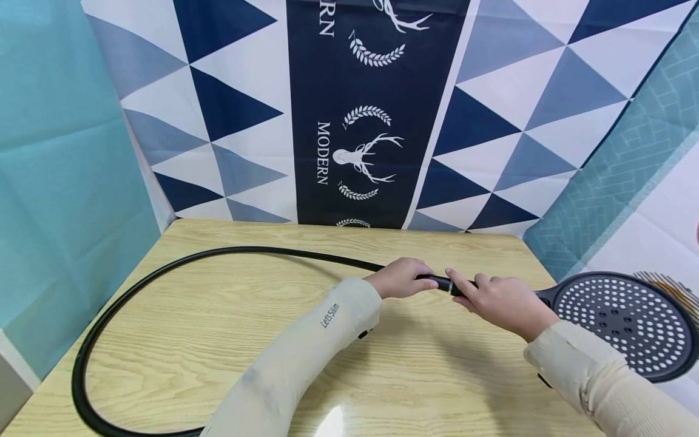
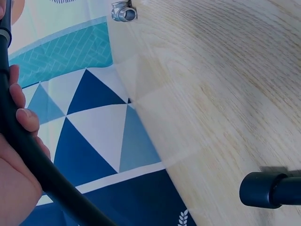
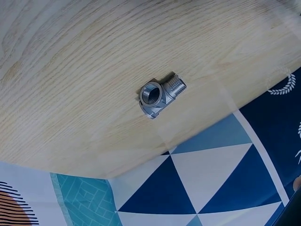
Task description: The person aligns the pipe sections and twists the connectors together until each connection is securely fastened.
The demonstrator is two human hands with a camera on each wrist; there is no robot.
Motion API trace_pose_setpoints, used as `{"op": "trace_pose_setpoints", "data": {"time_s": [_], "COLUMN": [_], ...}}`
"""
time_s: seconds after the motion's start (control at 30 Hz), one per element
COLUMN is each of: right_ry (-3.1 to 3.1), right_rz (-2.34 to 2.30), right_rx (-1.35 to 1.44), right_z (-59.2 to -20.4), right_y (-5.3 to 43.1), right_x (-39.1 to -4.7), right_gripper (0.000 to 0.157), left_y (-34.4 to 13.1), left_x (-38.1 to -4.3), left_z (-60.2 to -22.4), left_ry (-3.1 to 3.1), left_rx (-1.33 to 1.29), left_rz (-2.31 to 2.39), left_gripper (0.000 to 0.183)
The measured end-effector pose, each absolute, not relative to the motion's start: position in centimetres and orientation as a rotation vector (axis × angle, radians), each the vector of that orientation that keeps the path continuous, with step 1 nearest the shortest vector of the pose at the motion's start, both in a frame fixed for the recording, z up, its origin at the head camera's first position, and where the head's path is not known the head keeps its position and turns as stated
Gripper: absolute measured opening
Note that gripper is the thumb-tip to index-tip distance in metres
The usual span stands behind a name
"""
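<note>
A black shower head with a round plate full of light holes is at the right in the head view. Its handle is gripped by my right hand. Just to the left, my left hand holds the end of a black shower hose. Hose end and handle meet in line between the two hands, at a silver ring. In the left wrist view, fingers curl round the hose. The threads at the joint are hidden.
A metal tee fitting with a threaded stub lies on the wooden table. The hose loops across the table's left side. A black cylindrical hose end lies on the wood. Patterned cloth hangs behind the table's far edge.
</note>
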State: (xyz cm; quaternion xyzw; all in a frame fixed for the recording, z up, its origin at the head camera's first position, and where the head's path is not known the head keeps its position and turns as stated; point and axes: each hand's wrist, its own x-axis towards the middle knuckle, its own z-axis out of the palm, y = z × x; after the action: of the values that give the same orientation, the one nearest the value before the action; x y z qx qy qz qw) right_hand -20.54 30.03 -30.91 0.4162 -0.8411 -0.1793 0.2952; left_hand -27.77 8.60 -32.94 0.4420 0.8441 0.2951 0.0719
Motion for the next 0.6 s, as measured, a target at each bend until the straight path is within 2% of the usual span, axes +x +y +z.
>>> {"op": "trace_pose_setpoints", "data": {"time_s": [0.6], "right_ry": [-2.252], "right_rz": [-0.476], "right_rx": [1.106], "right_z": [-30.42], "right_y": [29.88], "right_x": [-20.23], "right_gripper": [0.073], "left_y": [8.7], "left_x": [-27.94], "left_z": [-33.07], "left_ry": [2.545], "left_rx": [1.38], "left_rz": [0.845], "left_gripper": [0.026]}}
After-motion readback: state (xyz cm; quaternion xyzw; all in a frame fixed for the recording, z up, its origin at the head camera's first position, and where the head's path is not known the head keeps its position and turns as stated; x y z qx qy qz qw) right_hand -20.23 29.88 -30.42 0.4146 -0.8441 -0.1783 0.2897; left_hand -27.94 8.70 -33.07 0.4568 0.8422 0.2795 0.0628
